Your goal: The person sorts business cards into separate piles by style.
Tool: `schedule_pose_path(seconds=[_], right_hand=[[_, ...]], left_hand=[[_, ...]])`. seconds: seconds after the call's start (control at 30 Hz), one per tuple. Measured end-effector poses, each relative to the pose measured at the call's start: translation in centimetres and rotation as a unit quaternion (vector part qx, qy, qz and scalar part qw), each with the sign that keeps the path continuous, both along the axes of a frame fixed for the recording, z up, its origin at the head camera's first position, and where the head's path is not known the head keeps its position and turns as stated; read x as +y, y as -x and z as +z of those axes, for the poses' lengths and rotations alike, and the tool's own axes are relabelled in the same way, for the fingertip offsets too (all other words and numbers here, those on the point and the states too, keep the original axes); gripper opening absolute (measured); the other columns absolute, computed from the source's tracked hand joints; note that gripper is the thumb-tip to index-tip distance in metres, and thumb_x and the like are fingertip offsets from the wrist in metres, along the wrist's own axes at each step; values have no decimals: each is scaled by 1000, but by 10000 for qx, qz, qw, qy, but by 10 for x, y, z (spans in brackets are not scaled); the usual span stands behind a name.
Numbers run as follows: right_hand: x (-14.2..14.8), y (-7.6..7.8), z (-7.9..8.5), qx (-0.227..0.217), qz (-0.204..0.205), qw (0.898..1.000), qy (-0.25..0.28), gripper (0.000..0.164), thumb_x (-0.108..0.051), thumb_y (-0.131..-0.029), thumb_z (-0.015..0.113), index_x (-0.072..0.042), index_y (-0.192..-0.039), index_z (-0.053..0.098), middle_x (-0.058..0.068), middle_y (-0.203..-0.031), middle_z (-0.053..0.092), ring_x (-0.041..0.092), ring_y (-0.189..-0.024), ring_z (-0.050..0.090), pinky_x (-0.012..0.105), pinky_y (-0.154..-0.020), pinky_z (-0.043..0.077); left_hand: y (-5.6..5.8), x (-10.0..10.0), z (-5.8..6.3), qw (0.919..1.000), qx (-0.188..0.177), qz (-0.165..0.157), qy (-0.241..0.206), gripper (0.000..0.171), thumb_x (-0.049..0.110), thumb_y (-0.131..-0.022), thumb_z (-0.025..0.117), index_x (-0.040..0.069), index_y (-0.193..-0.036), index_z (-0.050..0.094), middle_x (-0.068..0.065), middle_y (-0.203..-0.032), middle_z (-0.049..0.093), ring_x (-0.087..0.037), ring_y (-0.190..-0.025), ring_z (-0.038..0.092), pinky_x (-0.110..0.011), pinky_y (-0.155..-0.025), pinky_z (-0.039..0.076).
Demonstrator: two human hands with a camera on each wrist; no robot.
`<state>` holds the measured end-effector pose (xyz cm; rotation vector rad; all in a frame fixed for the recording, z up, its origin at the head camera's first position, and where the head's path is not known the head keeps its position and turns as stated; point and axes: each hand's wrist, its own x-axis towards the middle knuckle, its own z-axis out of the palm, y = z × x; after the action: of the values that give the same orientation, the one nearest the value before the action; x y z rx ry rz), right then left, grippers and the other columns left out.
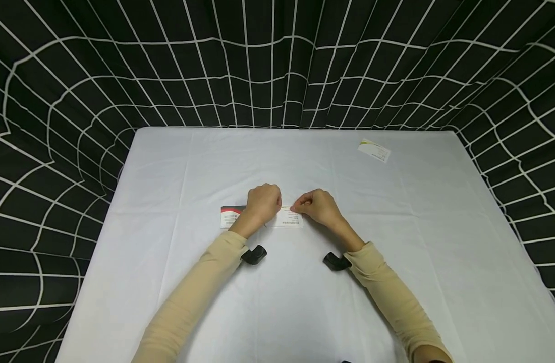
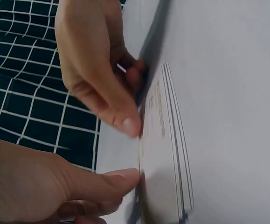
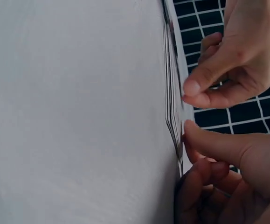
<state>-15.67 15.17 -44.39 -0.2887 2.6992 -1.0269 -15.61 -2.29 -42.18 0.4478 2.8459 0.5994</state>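
Observation:
A small stack of white printed business cards (image 1: 288,220) lies on the table in front of me, its layered edges showing in the left wrist view. My left hand (image 1: 263,202) pinches the far edge of a card in this stack between thumb and index finger. Close beside it, my right hand (image 1: 320,206) pinches the same far edge near the right corner. Left of the stack is a card with a red and dark band (image 1: 229,218), partly covered by my left hand and wrist. How many cards the fingertips hold is hidden.
A single white card with a yellow-green corner (image 1: 374,150) lies toward the table's back right. White cloth covers the table (image 1: 295,302). Black curtain with a white grid (image 1: 259,65) surrounds its back and sides. Black wrist-worn pieces (image 1: 255,254) sit under both forearms.

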Motion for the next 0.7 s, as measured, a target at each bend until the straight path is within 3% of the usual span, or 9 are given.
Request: schedule_pose_path(seconds=[0.17, 0.33, 0.57, 0.7], right_hand=[[5, 5, 0, 144, 137, 9996, 216, 14, -27, -82, 66, -14, -79, 68, -3, -57, 54, 9, -53, 39, 24, -52, 32], [25, 16, 2, 504, 95, 9980, 369, 13, -22, -83, 65, -10, -85, 68, 1, -71, 62, 13, -63, 47, 27, -59, 38], [80, 51, 0, 1519, 16, 9870, 531, 13, 1, -81, 63, 0, -93, 66, 13, -90, 65, 24, -84, 60, 35, -75, 47], [114, 73, -1, 1413, -332, 9880, 528, 18, 1, -80, 64, 2, -98, 65, 17, -94, 65, 25, -87, 60, 23, -74, 45]], left_hand=[[3, 12, -2, 9969, 334, -8, -709, 8, 15, -83, 64, 12, -77, 68, 4, -70, 62, -9, -60, 51, -24, -53, 41], [7, 28, -6, 9868, 758, -55, -1433, 9, 18, -85, 61, 14, -89, 68, 5, -78, 62, -8, -66, 52, -24, -55, 40], [11, 46, -11, 9764, 1077, -95, -1872, 17, 18, -86, 60, 15, -102, 66, 6, -84, 60, -8, -72, 53, -23, -62, 42], [10, 53, -12, 9659, 1220, -71, -2285, 16, 14, -88, 57, 13, -101, 66, 5, -85, 61, -11, -78, 55, -22, -64, 43]])
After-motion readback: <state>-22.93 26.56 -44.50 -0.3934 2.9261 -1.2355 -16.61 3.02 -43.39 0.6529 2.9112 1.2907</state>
